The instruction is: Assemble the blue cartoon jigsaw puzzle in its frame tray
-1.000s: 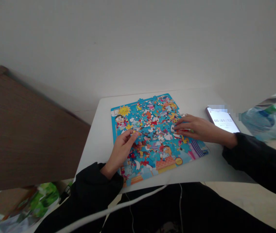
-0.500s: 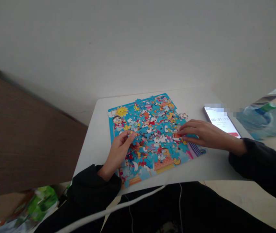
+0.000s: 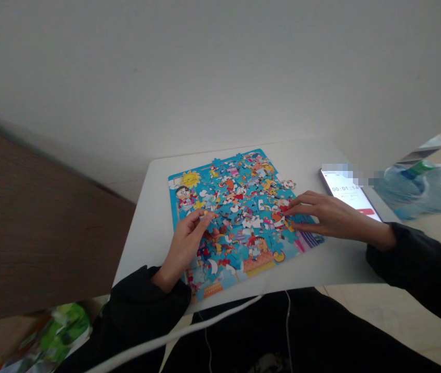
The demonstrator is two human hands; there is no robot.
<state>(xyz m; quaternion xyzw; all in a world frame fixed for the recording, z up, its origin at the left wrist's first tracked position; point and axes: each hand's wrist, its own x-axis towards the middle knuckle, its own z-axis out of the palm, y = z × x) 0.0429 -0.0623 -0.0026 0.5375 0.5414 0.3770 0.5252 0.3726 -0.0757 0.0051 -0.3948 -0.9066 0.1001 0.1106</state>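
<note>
A jigsaw puzzle (image 3: 239,207) of cartoon characters lies on a blue printed board (image 3: 189,180), with many colourful pieces loose or partly joined across it. My left hand (image 3: 185,244) is over the board's lower left, and its thumb and fingertips pinch a small jigsaw piece (image 3: 206,213). My right hand (image 3: 323,217) reaches in from the right. Its fingertips rest on pieces near the board's right side, and whether they hold one is hidden.
The board lies on a white table (image 3: 150,228). To its right, a phone (image 3: 350,194) displays a running timer. A crumpled plastic water bottle (image 3: 410,191) lies beyond it. A brown wooden surface (image 3: 38,217) fills the left, and a white cable (image 3: 174,326) crosses my lap.
The whole scene has drifted slightly left in view. My right hand has shifted a little over the pieces, while my left hand keeps its pinch. The phone timer has advanced.
</note>
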